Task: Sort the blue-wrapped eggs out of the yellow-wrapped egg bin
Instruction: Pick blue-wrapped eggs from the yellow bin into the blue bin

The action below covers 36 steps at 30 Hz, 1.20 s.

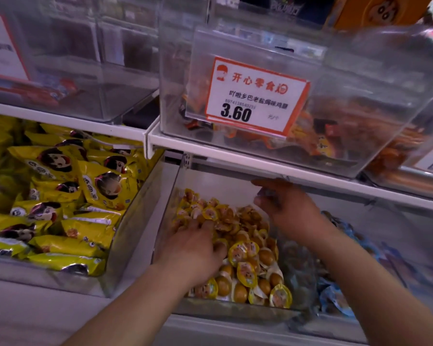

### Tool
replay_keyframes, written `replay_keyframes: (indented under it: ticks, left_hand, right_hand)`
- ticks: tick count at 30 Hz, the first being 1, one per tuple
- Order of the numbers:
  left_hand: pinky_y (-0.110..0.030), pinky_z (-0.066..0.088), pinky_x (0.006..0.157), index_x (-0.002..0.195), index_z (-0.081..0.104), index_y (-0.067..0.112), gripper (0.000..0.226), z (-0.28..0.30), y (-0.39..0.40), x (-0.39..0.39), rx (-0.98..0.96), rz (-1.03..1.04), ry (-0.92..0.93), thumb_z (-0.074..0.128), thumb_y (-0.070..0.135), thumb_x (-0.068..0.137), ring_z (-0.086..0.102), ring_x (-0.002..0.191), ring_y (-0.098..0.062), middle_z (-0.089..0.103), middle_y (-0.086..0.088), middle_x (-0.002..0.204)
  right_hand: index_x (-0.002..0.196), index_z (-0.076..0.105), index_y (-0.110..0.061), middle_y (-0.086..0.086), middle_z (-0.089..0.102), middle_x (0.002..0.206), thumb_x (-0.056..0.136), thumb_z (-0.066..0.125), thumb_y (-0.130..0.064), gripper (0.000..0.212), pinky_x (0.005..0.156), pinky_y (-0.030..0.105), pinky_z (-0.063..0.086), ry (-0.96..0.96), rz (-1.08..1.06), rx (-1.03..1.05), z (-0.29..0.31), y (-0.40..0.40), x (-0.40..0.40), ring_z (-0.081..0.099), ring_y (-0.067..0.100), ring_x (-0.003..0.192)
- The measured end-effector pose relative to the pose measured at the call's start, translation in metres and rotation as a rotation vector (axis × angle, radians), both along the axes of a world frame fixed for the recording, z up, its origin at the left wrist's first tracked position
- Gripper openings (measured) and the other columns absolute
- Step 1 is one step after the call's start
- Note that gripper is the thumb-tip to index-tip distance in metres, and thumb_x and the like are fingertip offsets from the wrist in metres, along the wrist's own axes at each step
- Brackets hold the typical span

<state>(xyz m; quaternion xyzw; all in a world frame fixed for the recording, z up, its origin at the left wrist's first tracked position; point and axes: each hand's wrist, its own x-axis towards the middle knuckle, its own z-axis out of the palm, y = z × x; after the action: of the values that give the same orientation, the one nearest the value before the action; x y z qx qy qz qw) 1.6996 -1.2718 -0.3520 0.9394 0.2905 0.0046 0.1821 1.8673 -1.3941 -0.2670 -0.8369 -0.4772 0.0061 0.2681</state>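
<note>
hands: 2 | clear bins: 5 | yellow-wrapped eggs: perhaps dozens

A snack shop. Clear acrylic bins of wrapped food sit on white shelves. One carries a price tag reading 3.60.

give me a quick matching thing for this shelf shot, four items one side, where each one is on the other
Items:
1. left hand
2. right hand
3. price tag
4. yellow snack bags

Places:
A. on the front of the upper clear bin
B. in the bin at far left
C. down in the yellow-wrapped eggs
D. raised above the egg bin, under the shelf edge

Pairs: 1-C, 2-D, 3-A, 4-B
</note>
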Motion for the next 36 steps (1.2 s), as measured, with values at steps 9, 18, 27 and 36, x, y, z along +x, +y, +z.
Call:
replay_keyframes:
  ticks: [9,18,27,36]
  left_hand:
    - [-0.042,0.034,0.113,0.142,0.039,0.041,0.086,0.002,0.001,0.043,-0.220,0.150,0.033,0.038,0.084,0.067,0.048,0.134,-0.026,0.050,0.004,0.148]
    - [-0.026,0.038,0.109,0.145,0.045,0.032,0.064,0.007,-0.043,0.115,-0.492,-0.072,-0.254,0.068,0.029,0.085,0.049,0.132,-0.018,0.050,-0.002,0.148]
    - [-0.039,0.049,0.093,0.130,0.044,0.040,0.077,0.027,-0.060,0.066,0.068,-0.270,0.122,0.052,0.080,0.066,0.056,0.115,-0.031,0.053,-0.001,0.126]
    - [-0.039,0.046,0.095,0.129,0.055,0.031,0.055,0.019,0.031,0.076,0.379,-0.249,0.247,0.061,0.060,0.083,0.056,0.116,-0.030,0.050,-0.005,0.132]
  right_hand:
    - [0.125,0.067,-0.007,0.011,0.062,0.132,0.096,0.055,-0.008,0.031,0.111,0.047,0.036,-0.010,-0.348,0.093,-0.057,-0.118,0.024,0.051,0.033,0.129]
    - [0.109,0.057,-0.035,-0.012,0.061,0.102,0.091,0.051,-0.023,0.022,0.074,0.003,0.036,0.229,-0.212,0.437,-0.059,-0.074,0.004,0.056,0.007,0.092]
    - [0.095,0.067,-0.027,-0.017,0.066,0.091,0.096,0.054,-0.008,0.023,0.068,0.001,0.038,0.333,-0.275,0.483,-0.068,-0.068,0.017,0.057,-0.016,0.085]
    - [0.112,0.069,-0.020,-0.010,0.069,0.097,0.097,0.050,-0.017,0.024,0.067,0.004,0.041,0.369,-0.300,0.434,-0.069,-0.072,0.015,0.060,-0.005,0.089]
